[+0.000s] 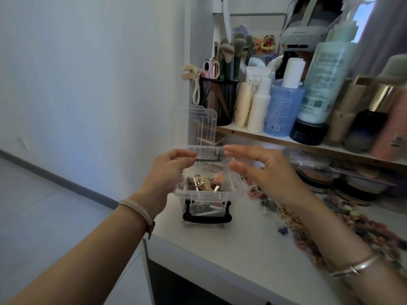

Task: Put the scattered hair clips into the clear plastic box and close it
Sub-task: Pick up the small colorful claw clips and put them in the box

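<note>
The clear plastic box stands on the white table near its left corner, with a black handle on its front. Its lid stands upright behind it. Several small pastel hair clips lie inside the box. My left hand grips the box's left rim, fingers curled over the edge. Over the box's right side hovers my right hand, fingers straight and holding nothing. Many more hair clips lie scattered on the table to the right, partly hidden by my right forearm.
A wooden shelf above the table carries bottles, a blue bottle and a black mesh cup of brushes. Stacked round cases sit under the shelf. The table edge drops off at the left to grey floor.
</note>
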Motion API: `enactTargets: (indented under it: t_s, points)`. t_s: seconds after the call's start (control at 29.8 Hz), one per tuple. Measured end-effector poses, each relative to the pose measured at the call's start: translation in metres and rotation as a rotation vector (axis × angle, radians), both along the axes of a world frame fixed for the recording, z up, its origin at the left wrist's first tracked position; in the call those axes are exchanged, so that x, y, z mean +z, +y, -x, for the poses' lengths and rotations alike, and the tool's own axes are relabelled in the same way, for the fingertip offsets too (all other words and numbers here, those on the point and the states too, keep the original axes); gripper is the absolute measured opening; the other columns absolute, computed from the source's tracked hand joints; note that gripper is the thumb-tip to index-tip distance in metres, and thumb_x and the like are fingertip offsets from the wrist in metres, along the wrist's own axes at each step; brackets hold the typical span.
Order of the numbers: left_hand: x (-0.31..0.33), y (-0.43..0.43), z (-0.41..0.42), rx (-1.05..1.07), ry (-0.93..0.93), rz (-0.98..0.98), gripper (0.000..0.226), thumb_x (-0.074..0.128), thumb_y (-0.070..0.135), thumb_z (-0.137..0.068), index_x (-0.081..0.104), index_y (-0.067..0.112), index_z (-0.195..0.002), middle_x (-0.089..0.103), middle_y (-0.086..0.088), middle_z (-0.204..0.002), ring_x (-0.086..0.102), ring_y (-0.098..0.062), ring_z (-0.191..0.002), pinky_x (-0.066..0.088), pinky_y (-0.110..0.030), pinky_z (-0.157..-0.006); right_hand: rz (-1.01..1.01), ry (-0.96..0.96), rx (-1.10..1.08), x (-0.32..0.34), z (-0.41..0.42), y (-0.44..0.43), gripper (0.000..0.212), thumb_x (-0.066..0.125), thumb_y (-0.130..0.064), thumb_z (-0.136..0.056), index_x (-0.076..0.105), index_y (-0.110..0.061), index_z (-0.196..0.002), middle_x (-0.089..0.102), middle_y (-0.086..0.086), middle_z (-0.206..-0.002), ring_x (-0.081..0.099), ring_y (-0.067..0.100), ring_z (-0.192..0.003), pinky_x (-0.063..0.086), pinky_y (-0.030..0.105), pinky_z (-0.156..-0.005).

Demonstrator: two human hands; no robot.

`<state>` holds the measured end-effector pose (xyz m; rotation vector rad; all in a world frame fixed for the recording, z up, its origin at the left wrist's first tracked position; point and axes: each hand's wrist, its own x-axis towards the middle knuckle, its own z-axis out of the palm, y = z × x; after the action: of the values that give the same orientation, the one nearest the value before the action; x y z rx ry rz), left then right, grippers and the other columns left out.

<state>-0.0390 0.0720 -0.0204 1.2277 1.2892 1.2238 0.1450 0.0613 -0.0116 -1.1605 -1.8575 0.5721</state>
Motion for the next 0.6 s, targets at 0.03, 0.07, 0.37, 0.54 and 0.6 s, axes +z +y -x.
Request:
enactTargets:
  t_s: [0.03,0.07,0.37,0.54,0.6]
  points:
    - [0.0,0.0,0.0,0.001,-0.001,0.0,0.018,0.055,0.007,-0.089,0.063,0.019,-0.077,0.056,0.006,-0.078,0.042,-0.006,-0.06,0.038,-0.024,-0.062,0.019,-0.015,-0.017,-0.001,-0.004,0.002,0.032,0.062,-0.028,-0.083,0.061,-0.036,-0.114,0.06,-0.025,-0.103,0.055,-0.019,-0.09,0.044,0.0,-0.077]
    - [0.0,0.0,0.0,0.002,-0.002,-0.001,0.018,0.055,0.007,-0.089,0.063,0.019,-0.077,0.056,0.006,-0.078,0.042,-0.005,-0.059,0.038,-0.024,-0.062,0.035,-0.007,-0.062,-0.003,-0.01,0.006,0.033,0.061,-0.026,-0.084,0.059,-0.035,-0.116,0.06,-0.023,-0.103,0.055,-0.016,-0.09,0.044,0.001,-0.075]
    - [0.0,0.0,0.001,-0.002,-0.003,-0.005,0.019,0.055,0.006,-0.089,0.062,0.019,-0.077,0.055,0.006,-0.08,0.042,-0.006,-0.061,0.04,-0.025,-0.066,0.159,-0.722,-0.21,-0.032,-0.031,0.011,0.024,0.062,-0.023,-0.085,0.067,-0.022,-0.109,0.054,-0.015,-0.091,0.054,0.012,-0.098,0.035,0.016,-0.08]
    - [0.0,0.0,0.0,0.001,0.005,0.0,0.019,0.055,0.006,-0.088,0.062,0.02,-0.076,0.055,0.006,-0.081,0.042,-0.007,-0.063,0.04,-0.028,-0.069,0.103,-0.731,-0.154,-0.037,-0.026,0.012,0.018,0.057,-0.015,-0.088,0.069,-0.015,-0.101,0.063,-0.004,-0.096,0.057,0.013,-0.092,0.042,0.02,-0.081]
    - [0.0,0.0,0.0,0.003,0.005,-0.002,0.02,0.055,0.006,-0.088,0.062,0.019,-0.076,0.055,0.006,-0.08,0.043,-0.007,-0.063,0.04,-0.025,-0.064,0.115,-0.731,-0.15,-0.039,-0.026,0.013,0.016,0.056,-0.016,-0.089,0.069,-0.016,-0.097,0.069,0.0,-0.097,0.061,0.017,-0.091,0.048,0.028,-0.083]
